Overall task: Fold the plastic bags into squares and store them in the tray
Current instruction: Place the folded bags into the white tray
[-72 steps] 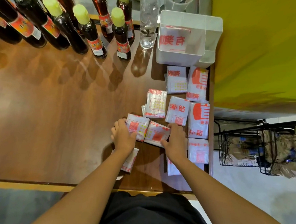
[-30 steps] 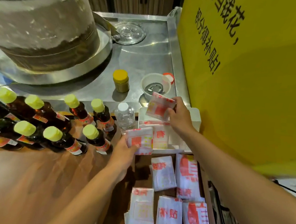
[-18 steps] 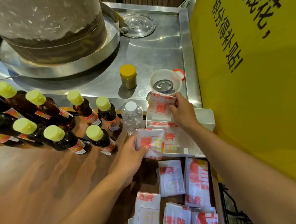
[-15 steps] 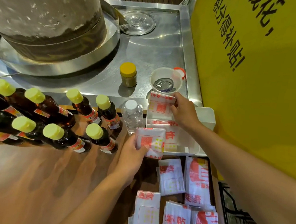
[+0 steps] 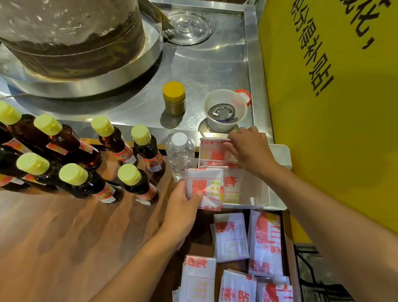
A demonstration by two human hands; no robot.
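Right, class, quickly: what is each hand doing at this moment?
Left hand: grips a folded bag beside the tray.
Right hand: pinches a second folded bag into the tray.

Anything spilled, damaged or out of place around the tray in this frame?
Nothing stands out. The right hand sets a folded bag upright at the far end of the white tray; the left hand holds another folded bag at the tray's near corner. Loose bags lie flat on the table, and the bottles stand unspilled.
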